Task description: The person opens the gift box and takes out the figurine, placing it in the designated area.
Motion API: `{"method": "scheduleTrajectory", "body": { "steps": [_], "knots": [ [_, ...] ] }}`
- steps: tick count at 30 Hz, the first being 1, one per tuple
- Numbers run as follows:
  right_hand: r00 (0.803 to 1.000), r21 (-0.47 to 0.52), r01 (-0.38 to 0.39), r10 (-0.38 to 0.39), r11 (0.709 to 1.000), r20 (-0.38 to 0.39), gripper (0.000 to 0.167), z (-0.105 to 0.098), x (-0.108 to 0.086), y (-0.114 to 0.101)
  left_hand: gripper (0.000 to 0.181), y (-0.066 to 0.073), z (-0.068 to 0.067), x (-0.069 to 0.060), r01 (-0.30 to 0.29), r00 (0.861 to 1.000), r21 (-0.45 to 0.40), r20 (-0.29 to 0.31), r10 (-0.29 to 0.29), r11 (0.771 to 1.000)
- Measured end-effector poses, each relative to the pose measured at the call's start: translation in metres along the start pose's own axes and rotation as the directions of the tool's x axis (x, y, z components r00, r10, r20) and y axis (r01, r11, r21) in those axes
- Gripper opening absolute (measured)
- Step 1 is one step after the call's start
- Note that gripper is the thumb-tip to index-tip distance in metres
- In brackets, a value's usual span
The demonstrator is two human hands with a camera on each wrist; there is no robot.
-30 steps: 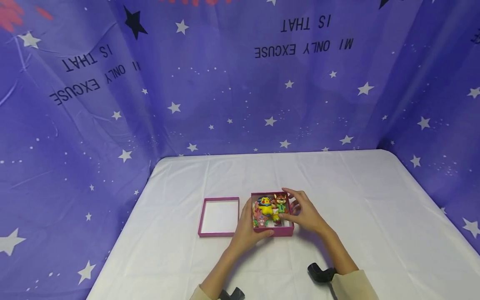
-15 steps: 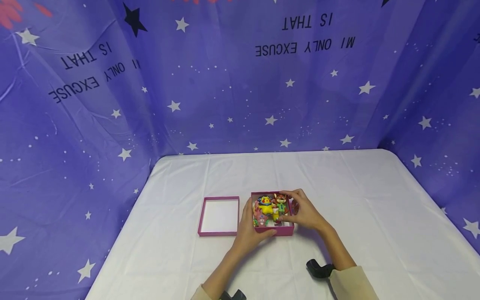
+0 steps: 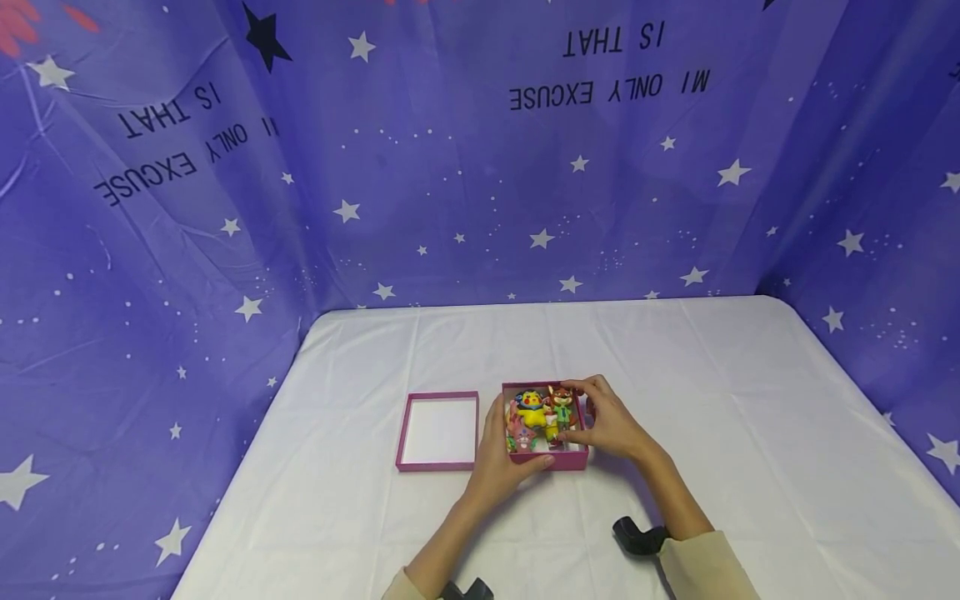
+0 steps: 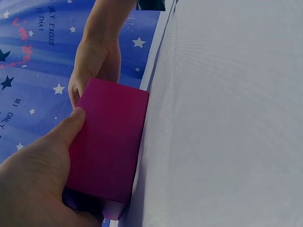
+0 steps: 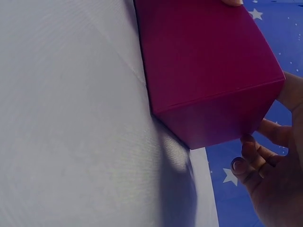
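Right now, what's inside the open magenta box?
A Pikachu figurine, a fox figurine in green and a pink figurine, plus others partly hidden; what lies beneath them is covered.

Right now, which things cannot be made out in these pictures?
Head view: the floor of the square magenta box, mostly hidden by small multicoloured toy figures.
Both wrist views: those figures, hidden by the box's walls.
Right wrist view: most of the left hand, cut off by the upper edge.

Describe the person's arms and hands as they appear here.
The left hand and right hand look bare, with no gloves visible. The left sleeve and right sleeve are beige. A curved black piece shows beside the right cuff.
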State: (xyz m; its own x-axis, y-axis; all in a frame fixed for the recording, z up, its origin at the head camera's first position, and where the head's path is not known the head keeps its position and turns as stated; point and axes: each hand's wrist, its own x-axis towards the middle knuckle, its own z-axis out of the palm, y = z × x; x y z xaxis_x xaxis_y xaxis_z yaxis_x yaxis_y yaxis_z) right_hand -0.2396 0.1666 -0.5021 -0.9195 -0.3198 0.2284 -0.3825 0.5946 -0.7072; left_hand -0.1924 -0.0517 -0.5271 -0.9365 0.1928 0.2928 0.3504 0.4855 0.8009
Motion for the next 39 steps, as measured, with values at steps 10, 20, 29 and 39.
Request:
{"method": "scheduleTrajectory", "body": {
  "steps": [10, 20, 29, 39],
  "knots": [
    [1.000, -0.034, -0.006, 0.006, 0.999, 0.009, 0.082, -0.0017, -0.0005, -0.0061, 0.112, 0.0007, 0.0001, -0.0012, -0.010, 1.000, -0.003, -0.008, 0.010, 1.000],
    [1.000, -0.050, 0.006, -0.006, 0.999, -0.006, 0.079, 0.0003, -0.0003, -0.0042, 0.113, 0.0007, 0.0006, -0.0010, -0.003, 1.000, 0.012, -0.006, 0.003, 1.000],
    [1.000, -0.038, 0.027, -0.027, 0.999, -0.001, 0.079, -0.0003, -0.0002, -0.0057, 0.111, 0.0005, 0.0001, -0.0011, -0.007, 1.000, 0.024, -0.001, 0.007, 1.000],
    [0.998, 0.017, -0.021, 0.020, 1.000, 0.057, 0.079, -0.0008, 0.0004, -0.0027, 0.112, 0.0002, 0.0006, -0.0018, 0.010, 1.000, 0.032, 0.004, -0.010, 0.999]
  ]
}}
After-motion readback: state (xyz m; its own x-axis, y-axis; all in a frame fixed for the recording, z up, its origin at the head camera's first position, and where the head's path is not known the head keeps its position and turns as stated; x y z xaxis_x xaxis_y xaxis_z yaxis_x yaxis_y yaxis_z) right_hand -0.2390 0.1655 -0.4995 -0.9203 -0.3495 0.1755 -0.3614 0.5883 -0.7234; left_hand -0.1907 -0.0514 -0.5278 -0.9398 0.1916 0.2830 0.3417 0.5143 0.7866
